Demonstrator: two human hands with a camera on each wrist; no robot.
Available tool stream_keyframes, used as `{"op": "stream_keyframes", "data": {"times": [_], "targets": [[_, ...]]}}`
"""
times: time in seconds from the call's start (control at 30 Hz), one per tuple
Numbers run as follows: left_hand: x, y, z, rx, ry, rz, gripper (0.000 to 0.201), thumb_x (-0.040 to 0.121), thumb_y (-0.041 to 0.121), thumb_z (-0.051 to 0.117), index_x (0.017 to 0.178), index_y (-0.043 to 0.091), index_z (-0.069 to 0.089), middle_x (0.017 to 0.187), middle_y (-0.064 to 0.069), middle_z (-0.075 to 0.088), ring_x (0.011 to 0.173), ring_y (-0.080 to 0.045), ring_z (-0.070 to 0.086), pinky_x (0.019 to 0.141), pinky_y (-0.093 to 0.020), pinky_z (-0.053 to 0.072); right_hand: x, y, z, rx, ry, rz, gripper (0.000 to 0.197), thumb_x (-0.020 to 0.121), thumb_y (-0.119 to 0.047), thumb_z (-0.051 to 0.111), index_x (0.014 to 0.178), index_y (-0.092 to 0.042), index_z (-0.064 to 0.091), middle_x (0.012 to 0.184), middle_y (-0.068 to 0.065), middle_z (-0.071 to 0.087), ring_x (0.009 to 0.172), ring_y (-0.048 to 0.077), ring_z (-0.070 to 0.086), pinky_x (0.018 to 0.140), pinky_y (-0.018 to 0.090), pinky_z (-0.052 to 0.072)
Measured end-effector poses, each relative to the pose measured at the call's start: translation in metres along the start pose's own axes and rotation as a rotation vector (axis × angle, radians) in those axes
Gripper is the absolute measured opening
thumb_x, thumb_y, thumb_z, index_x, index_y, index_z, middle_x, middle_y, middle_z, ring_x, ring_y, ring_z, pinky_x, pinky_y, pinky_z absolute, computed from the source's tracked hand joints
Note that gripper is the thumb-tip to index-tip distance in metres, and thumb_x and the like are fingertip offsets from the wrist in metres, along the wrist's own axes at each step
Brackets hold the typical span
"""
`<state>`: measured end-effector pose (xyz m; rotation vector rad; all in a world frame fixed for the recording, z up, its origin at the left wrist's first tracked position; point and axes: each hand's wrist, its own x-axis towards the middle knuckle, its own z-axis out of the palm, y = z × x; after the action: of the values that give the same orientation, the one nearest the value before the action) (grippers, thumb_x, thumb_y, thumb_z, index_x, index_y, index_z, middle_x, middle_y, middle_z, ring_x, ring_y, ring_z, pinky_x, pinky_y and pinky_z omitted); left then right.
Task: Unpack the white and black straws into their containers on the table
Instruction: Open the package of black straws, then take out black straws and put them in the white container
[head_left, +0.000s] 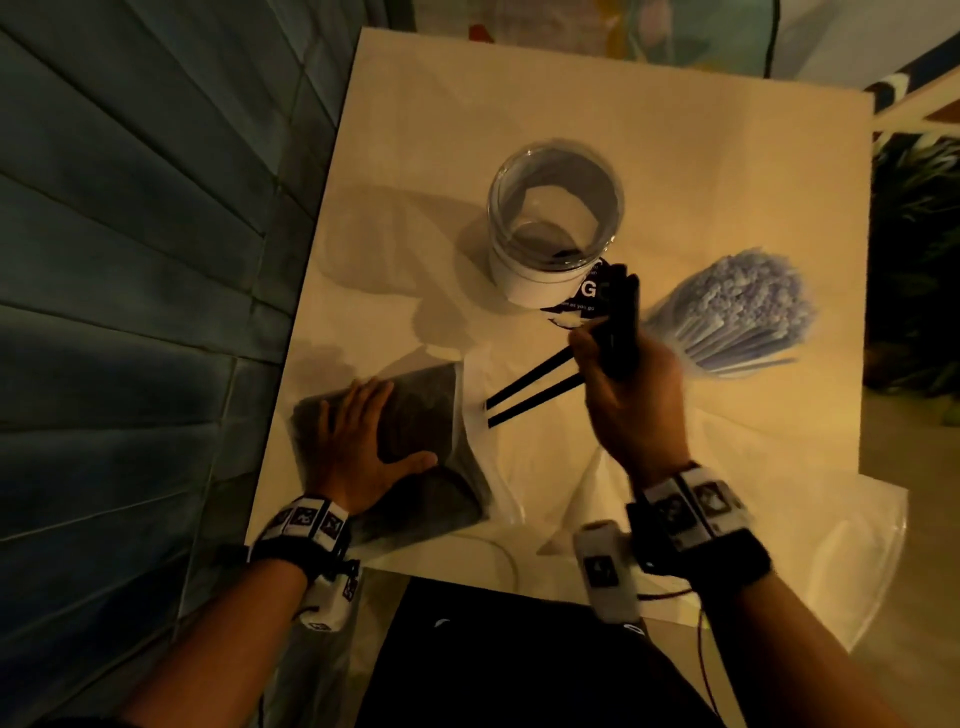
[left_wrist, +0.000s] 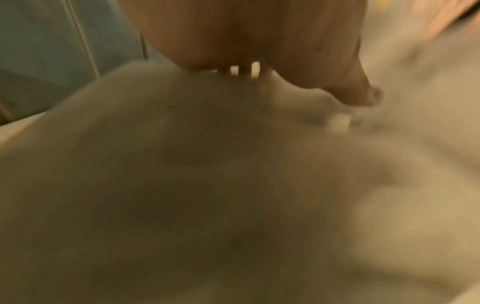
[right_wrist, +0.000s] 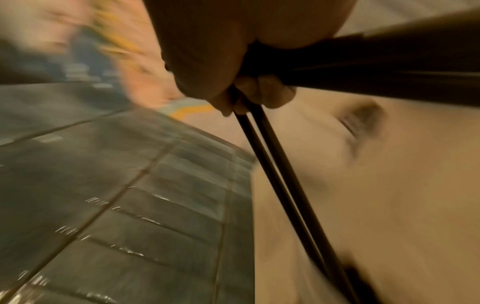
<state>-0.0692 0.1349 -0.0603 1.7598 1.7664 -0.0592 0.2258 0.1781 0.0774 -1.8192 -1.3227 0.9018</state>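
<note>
A bunch of black straws (head_left: 621, 322) is sitting in the right hand (head_left: 631, 400), right of the frame's centre in the head view, the fingers curling tightly around it. Two loose black straws (head_left: 530, 392) are slanting down-left out of that fist, their lower ends lying over the table (head_left: 415, 130); the right wrist view is showing the same pair hanging from the fingers (right_wrist: 262, 92).

Just above the fist, a clear jar (head_left: 556, 223) with a white label is standing upright, mouth open. To the right, the white straws (head_left: 737, 317) are standing bundled in their container, which is blurred.

At lower left, the left hand (head_left: 358, 441) is lying flat with straight, spread fingers on a plastic pack of black straws (head_left: 415, 415). The left wrist view is too blurred to add more.
</note>
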Motion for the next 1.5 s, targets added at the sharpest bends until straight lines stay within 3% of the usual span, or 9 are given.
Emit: {"op": "stream_keyframes", "data": {"times": [0.13,0.27,0.43,0.57,0.8,1.07,1.17,1.37,1.5], "targets": [[-0.008,0.051,-0.038,-0.386,0.096,0.079,0.104,0.069,0.091,0.049,0.154,0.037,0.021,0.162,0.009,0.023,0.148,-0.023,0.024,0.117,-0.055,0.028,0.005,-0.051,-0.046,-0.062,-0.042,-0.169,0.015,0.093,-0.021,0.065,0.096,-0.007,0.067,0.075,0.000,0.066,0.063,0.010,0.059,0.054,0.020,0.045],[-0.015,0.152,-0.085,-0.610,0.034,0.346,0.089,0.071,0.067,0.075,0.144,0.046,0.029,0.144,0.019,0.043,0.131,0.002,0.042,0.105,-0.018,0.038,0.010,-0.090,-0.048,-0.020,-0.128,-0.237,0.017,0.094,-0.026,0.064,0.093,-0.009,0.066,0.079,0.005,0.068,0.069,0.019,0.064,0.062,0.038,0.048],[-0.011,0.197,-0.085,-0.995,-0.032,0.291,0.005,0.090,0.022,0.058,0.090,0.017,0.060,0.073,0.005,0.063,0.066,0.002,0.056,0.064,-0.021,0.049,0.019,-0.100,-0.023,0.211,-0.086,-0.157,0.015,0.097,-0.028,0.060,0.097,-0.015,0.066,0.084,-0.003,0.069,0.075,0.007,0.067,0.062,0.028,0.053],[-0.013,0.180,-0.080,-1.167,0.072,0.096,0.027,0.105,0.022,0.045,0.086,0.009,0.059,0.060,0.006,0.049,0.051,-0.007,0.045,0.052,-0.023,0.039,0.028,-0.078,-0.013,0.610,-0.058,0.115,0.033,0.101,-0.036,0.052,0.088,-0.008,0.066,0.070,-0.001,0.058,0.049,0.012,0.046,0.047,0.027,0.035],[-0.022,0.168,-0.069,-1.196,-0.151,0.181,0.032,0.097,0.047,0.050,0.102,0.020,0.066,0.090,-0.007,0.074,0.084,-0.027,0.071,0.077,-0.038,0.059,0.019,-0.070,0.026,0.841,-0.198,0.325,0.042,0.100,-0.043,0.051,0.076,-0.010,0.061,0.065,0.005,0.049,0.051,0.016,0.042,0.049,0.029,0.036],[-0.024,0.156,-0.058,-1.388,-0.354,0.158,0.054,0.074,0.054,0.079,0.093,0.013,0.050,0.061,0.009,0.050,0.043,-0.003,0.040,0.042,-0.017,0.036,0.033,-0.075,0.030,0.761,-0.284,0.166,0.045,0.101,-0.042,0.043,0.119,-0.004,0.058,0.095,0.012,0.063,0.082,0.029,0.063,0.073,0.040,0.053],[-0.026,0.157,-0.060,-1.315,-0.401,0.079,0.026,0.088,0.032,0.069,0.085,0.014,0.050,0.055,0.010,0.046,0.041,-0.004,0.037,0.040,-0.018,0.032,0.059,-0.080,0.008,0.884,-0.172,0.030,0.050,0.101,-0.046,0.033,0.135,-0.012,0.045,0.116,0.019,0.064,0.093,0.038,0.067,0.079,0.051,0.056],[-0.023,0.157,-0.059,-1.238,-0.431,0.055,0.031,0.084,0.039,0.070,0.061,0.028,0.054,0.049,0.006,0.038,0.041,-0.011,0.034,0.046,-0.027,0.036,0.066,-0.078,-0.004,0.064,-0.441,-0.360,0.054,0.104,-0.044,0.025,0.114,-0.015,0.069,0.116,0.000,0.069,0.105,0.007,0.064,0.094,0.040,0.052],[-0.018,0.160,-0.077,-1.343,-0.223,0.012,0.024,0.082,0.038,0.072,0.067,0.024,0.059,0.050,0.004,0.041,0.043,-0.011,0.039,0.050,-0.026,0.041,0.058,-0.056,0.002,0.467,-0.363,-0.250,0.050,0.105,-0.036,0.022,0.143,-0.012,0.045,0.138,0.005,0.056,0.119,0.022,0.061,0.098,0.041,0.051]]}}
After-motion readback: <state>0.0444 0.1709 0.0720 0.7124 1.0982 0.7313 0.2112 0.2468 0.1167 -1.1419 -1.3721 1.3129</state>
